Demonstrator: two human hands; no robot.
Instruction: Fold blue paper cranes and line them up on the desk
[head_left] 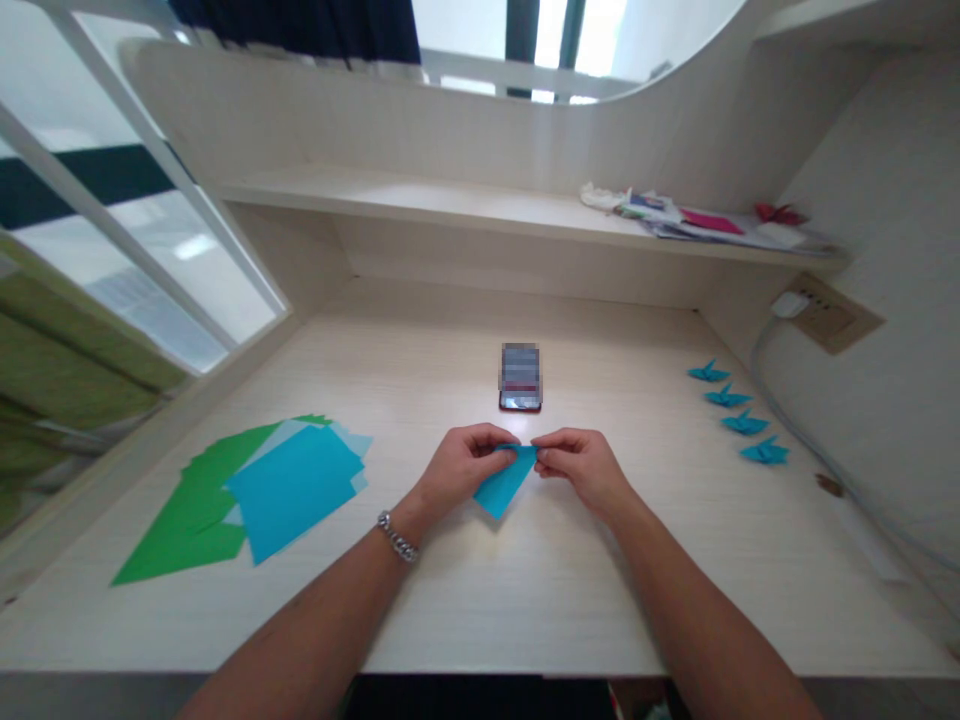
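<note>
Between my two hands is a folded piece of blue origami paper (501, 490), its pointed end toward me. My left hand (469, 462) pinches the paper's upper left edge between thumb and fingers. At the upper right corner, my right hand (579, 462) grips the same paper with thumb and fingertips. The fingers cover parts of its top edge, so the exact fold there is hidden. A phone (520, 377) lies flat on the desk just beyond my hands, its screen blurred.
Blue sheets (296, 490) overlap green sheets (184, 520) at the left. Several folded blue paper cranes (744, 423) line the right side near a white cable (780, 420) plugged into a wall socket (836, 312). A shelf (450, 208) with papers (712, 222) spans the back.
</note>
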